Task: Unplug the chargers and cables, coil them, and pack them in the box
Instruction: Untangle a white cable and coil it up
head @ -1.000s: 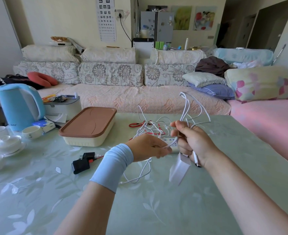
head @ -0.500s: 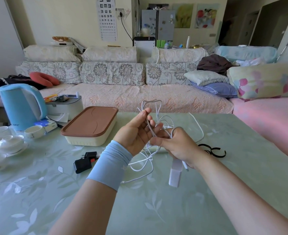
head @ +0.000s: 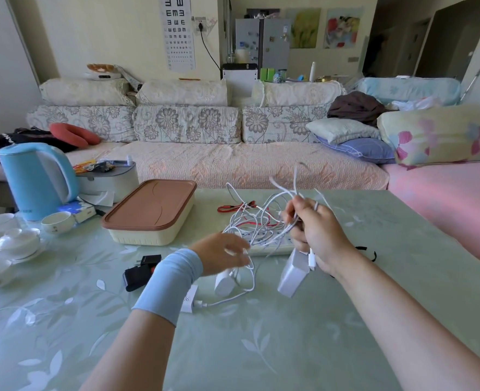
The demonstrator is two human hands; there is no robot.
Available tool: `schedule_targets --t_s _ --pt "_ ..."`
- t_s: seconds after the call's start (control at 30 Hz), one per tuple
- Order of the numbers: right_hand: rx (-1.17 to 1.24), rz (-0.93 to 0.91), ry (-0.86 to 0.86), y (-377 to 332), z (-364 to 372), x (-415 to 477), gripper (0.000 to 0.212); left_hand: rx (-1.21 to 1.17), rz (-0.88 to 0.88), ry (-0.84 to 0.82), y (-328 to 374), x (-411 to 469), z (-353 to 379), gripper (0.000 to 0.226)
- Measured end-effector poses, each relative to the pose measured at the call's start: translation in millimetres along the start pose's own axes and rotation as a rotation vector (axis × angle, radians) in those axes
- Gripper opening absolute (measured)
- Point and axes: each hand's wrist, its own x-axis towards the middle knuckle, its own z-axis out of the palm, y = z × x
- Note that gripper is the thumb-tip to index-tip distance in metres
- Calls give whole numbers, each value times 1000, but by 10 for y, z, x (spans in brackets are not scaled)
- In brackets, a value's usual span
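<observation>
The right hand is closed on a bundle of white cable, held up above the table so the loops hang free and can be gathered without dragging over the other leads. A white charger dangles from that same cable just below the hand, its weight keeping the lower run taut. The left hand is low, near the table, fingers loosely spread and blurred; I cannot tell whether it grips anything, but white cable passes right by it, so it looks placed to feed or catch the slack for the next loop.

Behind the hands lies a power strip with more white leads and a red cable tangled over it; whether any are plugged in is too cluttered to say. Another small white charger and a white plug lie on the table by the left wrist, and a black adapter sits to their left.

The box stands to the left of the tangle, well within reach, its brown lid on, so nothing can go in before it is opened. Judging by this, coiling is under way and packing has not started.
</observation>
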Motion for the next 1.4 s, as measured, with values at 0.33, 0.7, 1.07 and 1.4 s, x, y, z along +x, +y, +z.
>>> schedule_targets --t_s 0.33,0.7,1.07,1.4 --pt "-188 -75 240 107 -72 68 26 172 -73 114 -64 49 -39 16" --pt "-208 -137 398 125 -177 163 27 243 -142 206 -268 46 -285 24" --pt "-128 -152 161 19 75 33 22 267 77 478 163 -33 -155 55" --pt "-52 -32 -4 -30 150 -39 24 -55 277 240 386 -36 129 19"
